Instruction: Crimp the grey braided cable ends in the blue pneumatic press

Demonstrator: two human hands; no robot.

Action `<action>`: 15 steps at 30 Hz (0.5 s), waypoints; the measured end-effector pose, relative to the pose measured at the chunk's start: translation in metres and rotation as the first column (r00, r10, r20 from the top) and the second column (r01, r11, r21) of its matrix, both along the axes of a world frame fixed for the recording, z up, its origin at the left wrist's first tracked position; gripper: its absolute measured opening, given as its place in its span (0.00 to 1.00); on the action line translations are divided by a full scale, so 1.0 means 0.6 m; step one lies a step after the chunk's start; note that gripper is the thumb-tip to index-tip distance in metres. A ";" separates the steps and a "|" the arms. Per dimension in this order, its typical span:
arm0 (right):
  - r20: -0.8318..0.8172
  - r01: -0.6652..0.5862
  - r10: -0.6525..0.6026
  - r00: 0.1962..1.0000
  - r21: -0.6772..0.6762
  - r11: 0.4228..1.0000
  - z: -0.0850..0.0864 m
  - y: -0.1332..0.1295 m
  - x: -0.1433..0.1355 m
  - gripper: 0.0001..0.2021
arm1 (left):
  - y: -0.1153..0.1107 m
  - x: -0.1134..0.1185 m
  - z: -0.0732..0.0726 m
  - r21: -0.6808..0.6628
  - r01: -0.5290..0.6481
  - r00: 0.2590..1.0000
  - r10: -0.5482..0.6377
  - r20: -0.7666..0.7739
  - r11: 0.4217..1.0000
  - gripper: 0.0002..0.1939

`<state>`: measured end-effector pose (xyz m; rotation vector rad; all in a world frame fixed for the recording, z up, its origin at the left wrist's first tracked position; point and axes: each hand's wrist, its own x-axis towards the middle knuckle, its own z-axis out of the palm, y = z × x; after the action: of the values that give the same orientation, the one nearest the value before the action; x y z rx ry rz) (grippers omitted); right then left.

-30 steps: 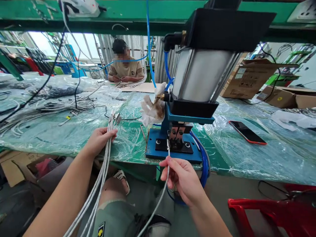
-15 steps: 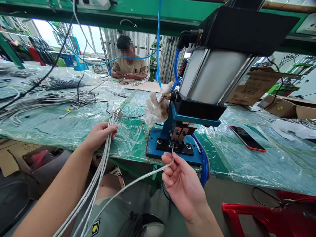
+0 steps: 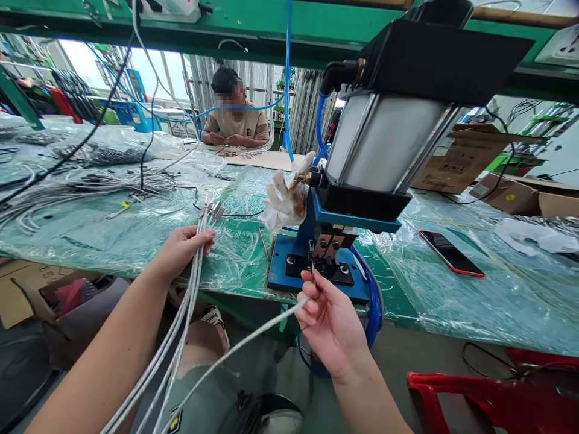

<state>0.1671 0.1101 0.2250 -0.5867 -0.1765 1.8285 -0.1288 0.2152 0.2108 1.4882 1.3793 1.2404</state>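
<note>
My left hand (image 3: 190, 248) is closed round a bundle of whitish cables (image 3: 184, 319) over the table's front edge. Small metal connectors (image 3: 214, 208) stick up above its thumb. My right hand (image 3: 332, 316) pinches a single cable (image 3: 253, 335) close to its end, in front of a pneumatic press (image 3: 371, 141). The cable's tip points up, near the black die block (image 3: 322, 269) on the press's blue base (image 3: 280, 274). Whether the tip touches the tooling I cannot tell. The rest of this cable trails down to the lower left across my lap.
A phone (image 3: 452, 253) lies right of the press. A stained white glove (image 3: 286, 199) hangs at its left. More cables (image 3: 104, 184) lie on the plastic-covered table (image 3: 244, 259). A co-worker (image 3: 235, 114) sits opposite. A red stool (image 3: 434, 392) stands at lower right.
My right hand has shifted slightly left and up with the cable, whose tip now stands higher, left of the tooling. My left hand keeps its hold on the bundle. The view has moved slightly.
</note>
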 end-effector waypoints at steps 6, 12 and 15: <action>0.020 -0.008 0.007 1.000 0.063 0.998 -0.022 -0.002 0.009 0.09 | 0.000 0.000 -0.001 -0.008 -0.001 1.000 0.001 0.010 1.000 0.17; 0.067 -0.020 0.016 0.998 0.066 0.998 -0.026 -0.001 0.012 0.09 | -0.003 0.002 0.003 -0.017 0.009 1.000 -0.009 0.004 1.000 0.18; 0.072 -0.015 0.010 0.997 0.066 0.998 -0.026 -0.001 0.012 0.09 | -0.003 0.002 0.003 -0.012 0.013 1.000 -0.013 0.001 1.000 0.17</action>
<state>0.1743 0.1096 0.2091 -0.6059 -0.2889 1.8079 -0.1276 0.2131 0.2127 1.4860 1.3721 1.2230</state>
